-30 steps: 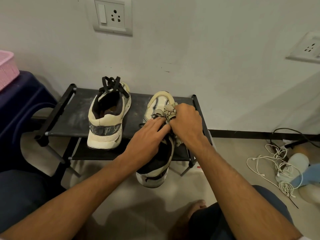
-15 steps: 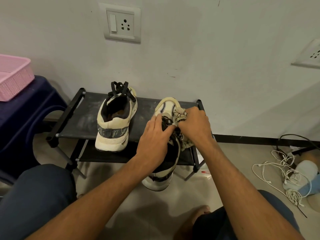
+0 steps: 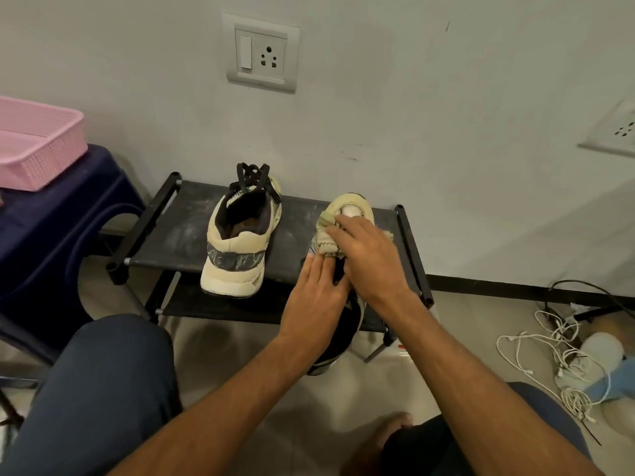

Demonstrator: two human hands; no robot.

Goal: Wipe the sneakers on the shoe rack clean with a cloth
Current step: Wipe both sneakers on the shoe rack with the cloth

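Black fabric on the 2-tier shoe rack [image 3: 178,235] carries both cream sneakers, and we work the right sneaker [image 3: 354,207], whose long axis runs from its toe at the wall back toward us, heel hanging off the front rail. The left sneaker [image 3: 237,249] stands apart, untouched by either hand. Our right hand [image 3: 369,259] lies nearer the toe, fingers pressed flat over the bunched beige cloth [image 3: 326,240] on the upper. Our left hand [image 3: 314,304] sits behind it, fingers together, steadying the collar. We judge the next stroke runs along that axis, toe to heel.
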